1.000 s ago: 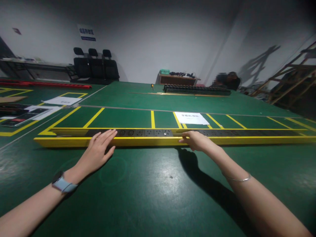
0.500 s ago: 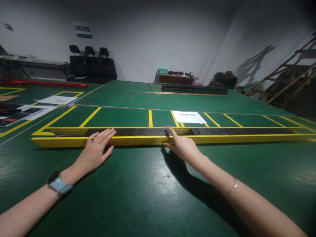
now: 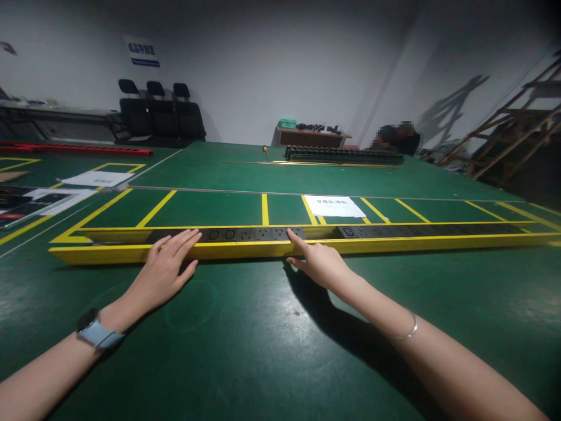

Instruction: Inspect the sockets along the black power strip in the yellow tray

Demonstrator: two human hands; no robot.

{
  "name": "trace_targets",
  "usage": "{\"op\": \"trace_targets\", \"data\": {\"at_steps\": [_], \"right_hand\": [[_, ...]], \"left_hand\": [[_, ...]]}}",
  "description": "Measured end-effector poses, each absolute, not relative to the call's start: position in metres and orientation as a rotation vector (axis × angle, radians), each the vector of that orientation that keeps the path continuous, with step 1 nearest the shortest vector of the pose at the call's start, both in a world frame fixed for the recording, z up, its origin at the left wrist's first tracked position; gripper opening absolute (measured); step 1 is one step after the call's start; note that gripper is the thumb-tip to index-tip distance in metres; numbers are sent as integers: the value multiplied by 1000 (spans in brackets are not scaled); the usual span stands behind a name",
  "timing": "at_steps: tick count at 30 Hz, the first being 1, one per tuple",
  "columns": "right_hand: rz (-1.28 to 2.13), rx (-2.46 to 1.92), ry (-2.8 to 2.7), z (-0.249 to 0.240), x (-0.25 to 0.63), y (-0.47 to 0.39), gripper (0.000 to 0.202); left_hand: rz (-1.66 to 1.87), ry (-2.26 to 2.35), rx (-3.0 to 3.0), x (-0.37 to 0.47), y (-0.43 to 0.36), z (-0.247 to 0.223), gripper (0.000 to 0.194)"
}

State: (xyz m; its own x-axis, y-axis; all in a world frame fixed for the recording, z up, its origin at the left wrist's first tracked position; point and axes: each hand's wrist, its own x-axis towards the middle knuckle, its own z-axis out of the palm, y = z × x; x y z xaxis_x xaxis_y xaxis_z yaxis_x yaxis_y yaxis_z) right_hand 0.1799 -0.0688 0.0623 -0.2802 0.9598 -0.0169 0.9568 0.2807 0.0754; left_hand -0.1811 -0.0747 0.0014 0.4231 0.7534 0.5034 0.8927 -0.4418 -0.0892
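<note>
A long yellow channel point(image 3: 245, 250) lies across the green table, with a left row of black socket modules point(image 3: 246, 235) and a right row point(image 3: 377, 232) inside it. A short gap parts the two rows. My left hand point(image 3: 170, 264) rests over the channel's left part, fingers stretched out across the near wall and onto the black modules. My right hand point(image 3: 318, 260) is at the middle, its index finger extended onto the right end of the left row and its thumb at the near wall. Neither hand is closed round anything.
Behind the channel, a white paper sign point(image 3: 335, 206) lies among yellow tape lines. Farther back are a dark ridged strip point(image 3: 344, 156) and a small yellow-handled tool point(image 3: 265, 150). Red bars point(image 3: 87, 149) lie at the far left. A person point(image 3: 400, 138) is at the back right.
The view has shifted slightly. My right index finger has come down from a raised position onto the end of the left module row. My left hand keeps its place on the channel.
</note>
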Motion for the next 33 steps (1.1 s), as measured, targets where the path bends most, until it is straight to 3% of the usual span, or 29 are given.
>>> {"op": "trace_targets", "data": {"at_steps": [19, 28, 33], "right_hand": [[307, 1898, 2366, 68, 181, -71, 57], [-124, 1941, 2601, 40, 180, -68, 82], [81, 1928, 2464, 37, 174, -67, 78]], "left_hand": [[-529, -1385, -2331, -181, -76, 3, 61], [-557, -1385, -2329, -181, -75, 2, 60], [-560, -1397, -2345, -181, -76, 3, 61]]}}
